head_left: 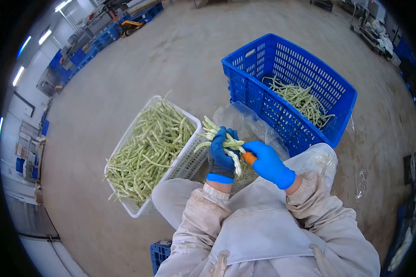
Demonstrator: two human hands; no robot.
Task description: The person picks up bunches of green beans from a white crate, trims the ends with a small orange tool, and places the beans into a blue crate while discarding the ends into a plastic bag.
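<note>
My left hand (223, 150), in a dark blue glove, is closed round a bunch of green beans (212, 131) whose ends stick out on both sides. Close against it on the right, my right hand (268, 161), in a bright blue glove, grips an orange handle (249, 158); whatever the handle carries is hidden by the beans and fingers. To the left stands a white crate (176, 168) heaped with long green beans (148, 152). Beyond my hands, a blue crate (282, 111) holds a smaller pile of beans (305, 101). Clear plastic (259, 127) lies between the crates.
A small blue crate (160, 255) stands at the lower left, by my leg. A pallet jack (130, 26) and blue pallets are at the back left. A loaded cart (374, 36) stands at the back right, and dark crates (413, 167) line the right edge.
</note>
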